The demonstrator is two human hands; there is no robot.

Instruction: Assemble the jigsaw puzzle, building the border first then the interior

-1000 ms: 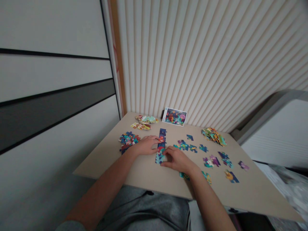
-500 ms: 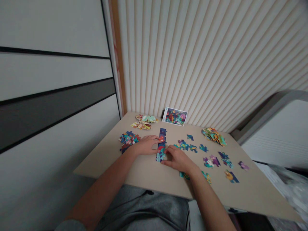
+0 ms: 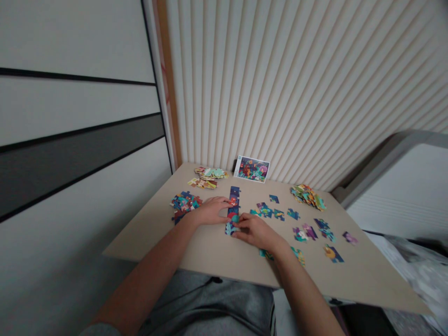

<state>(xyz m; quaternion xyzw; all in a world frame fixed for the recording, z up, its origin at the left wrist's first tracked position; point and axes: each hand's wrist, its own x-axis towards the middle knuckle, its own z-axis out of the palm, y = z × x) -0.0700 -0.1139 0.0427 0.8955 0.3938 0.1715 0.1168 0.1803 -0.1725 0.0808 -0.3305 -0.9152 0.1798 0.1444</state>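
A narrow joined strip of puzzle pieces [image 3: 233, 204] runs away from me in the middle of the beige table [image 3: 217, 249]. My left hand [image 3: 212, 209] lies flat beside the strip on its left, fingertips touching its middle. My right hand [image 3: 254, 230] rests at the strip's near end, fingers curled and pressing on the lowest pieces. Whether a loose piece is under those fingers is hidden.
A pile of pieces [image 3: 184, 204] lies left of my left hand, and another pile [image 3: 209, 176] sits at the back left. A picture card [image 3: 252, 168] leans on the ribbed wall. Scattered pieces [image 3: 304, 232] and a pile [image 3: 308, 196] lie to the right.
My right hand has slid slightly left and forward onto the near end of the strip. The left hand has hardly moved. The view has shifted a little.
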